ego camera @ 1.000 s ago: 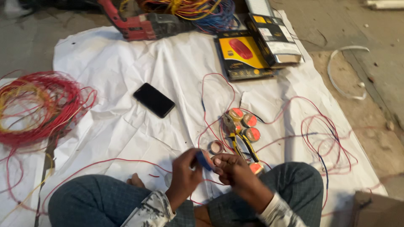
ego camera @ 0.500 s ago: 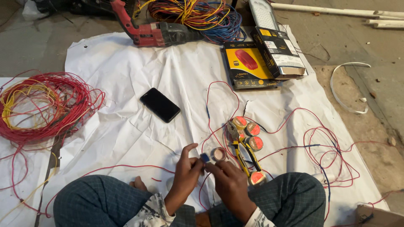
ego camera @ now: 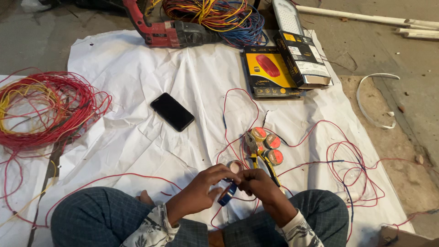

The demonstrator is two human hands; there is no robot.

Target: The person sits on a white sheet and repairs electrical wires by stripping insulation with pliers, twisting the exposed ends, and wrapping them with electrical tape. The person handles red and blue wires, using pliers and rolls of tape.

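Both hands' fingers clamped on blue tape roll point(ego camera: 227, 194); yellow-black boxes point(ego camera: 274, 73) beyond

Sheet point(ego camera: 137, 142) is spread on the floor. Phone point(ego camera: 172, 111) lies mid-sheet. Wire coil point(ego camera: 43, 110) is placed at the left edge, drill point(ego camera: 171, 32) at the far edge, boxes point(ego camera: 286, 66) far right, tape rolls point(ego camera: 265, 144) near right, loose wire point(ego camera: 352, 167) further right.
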